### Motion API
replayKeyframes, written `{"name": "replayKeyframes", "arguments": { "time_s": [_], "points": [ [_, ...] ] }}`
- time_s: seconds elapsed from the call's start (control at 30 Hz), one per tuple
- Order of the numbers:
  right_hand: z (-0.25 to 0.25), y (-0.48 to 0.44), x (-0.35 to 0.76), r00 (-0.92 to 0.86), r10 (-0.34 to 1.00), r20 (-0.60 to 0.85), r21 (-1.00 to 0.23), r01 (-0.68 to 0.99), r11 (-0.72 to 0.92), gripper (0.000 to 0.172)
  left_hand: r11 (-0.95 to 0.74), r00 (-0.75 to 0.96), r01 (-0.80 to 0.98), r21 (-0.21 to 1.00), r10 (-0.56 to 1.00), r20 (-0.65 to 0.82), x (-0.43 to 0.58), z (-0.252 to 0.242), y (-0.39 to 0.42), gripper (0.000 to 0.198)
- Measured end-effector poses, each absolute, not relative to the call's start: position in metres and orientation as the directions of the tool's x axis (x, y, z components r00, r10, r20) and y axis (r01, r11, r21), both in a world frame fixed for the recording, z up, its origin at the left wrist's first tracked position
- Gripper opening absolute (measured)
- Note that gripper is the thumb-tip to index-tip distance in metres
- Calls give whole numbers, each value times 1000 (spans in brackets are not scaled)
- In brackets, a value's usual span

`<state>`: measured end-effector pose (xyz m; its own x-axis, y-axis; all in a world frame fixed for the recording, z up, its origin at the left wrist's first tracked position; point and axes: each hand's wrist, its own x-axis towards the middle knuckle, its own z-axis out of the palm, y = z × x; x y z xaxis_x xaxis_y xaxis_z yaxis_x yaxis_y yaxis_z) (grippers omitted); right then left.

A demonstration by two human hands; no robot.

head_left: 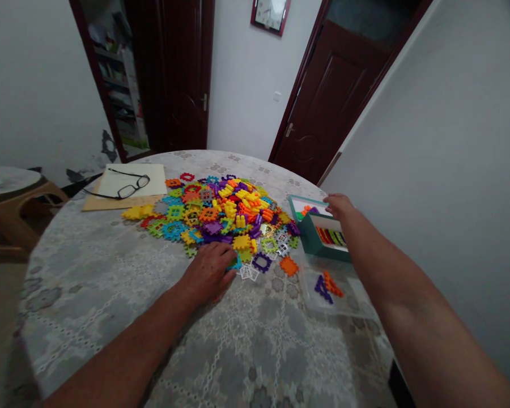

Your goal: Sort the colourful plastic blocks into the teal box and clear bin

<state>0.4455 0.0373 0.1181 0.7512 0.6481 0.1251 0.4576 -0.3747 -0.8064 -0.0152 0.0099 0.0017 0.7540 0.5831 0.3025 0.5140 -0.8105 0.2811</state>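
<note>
A heap of colourful plastic building pieces [225,218] lies in the middle of a round table [110,283] with a grey lace-pattern cloth. My left hand [208,272] rests at the heap's near edge, fingers curled over a blue piece [237,264]; what it grips is partly hidden. My right hand [339,205] reaches to the far rim of a teal box [312,238], fingers bent over the edge. A clear plastic lid [344,292] beside the box holds a purple piece [322,288] and an orange piece [334,285].
Black glasses [130,187] lie on a paper pad [130,181] at the table's far left. A white wall runs close on the right. Two dark wooden doors [335,96] and a wall clock [270,14] stand behind. A wooden stool [12,209] is at the left.
</note>
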Motion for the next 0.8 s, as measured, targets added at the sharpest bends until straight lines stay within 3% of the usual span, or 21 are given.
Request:
{"name": "replayKeyframes", "arguments": {
  "time_s": [0.13,0.27,0.33,0.4,0.47,0.6,0.8],
  "points": [
    [118,40,418,740,661,123,-842,430,-325,28,-808,758,520,278,586,285,-14,4,8,22],
    [112,31,365,535,841,77,-849,478,-226,20,-804,757,519,289,590,282,-13,4,8,26],
    [106,20,333,291,956,43,-759,632,-158,20,-805,755,516,294,589,287,-13,4,8,28],
    [96,9,302,7,1000,3,-559,829,-4,25,-804,750,516,294,591,299,-13,4,8,29],
    [81,-2,274,-163,986,-30,-358,923,142,34,-804,743,518,293,593,311,-13,4,8,29],
    [50,-13,232,-177,983,-56,-182,970,164,48,-806,739,519,286,591,323,-13,3,7,31],
    [39,-19,217,-75,996,-40,-124,990,69,44,-807,748,526,268,589,306,-13,2,8,30]
  ]
}}
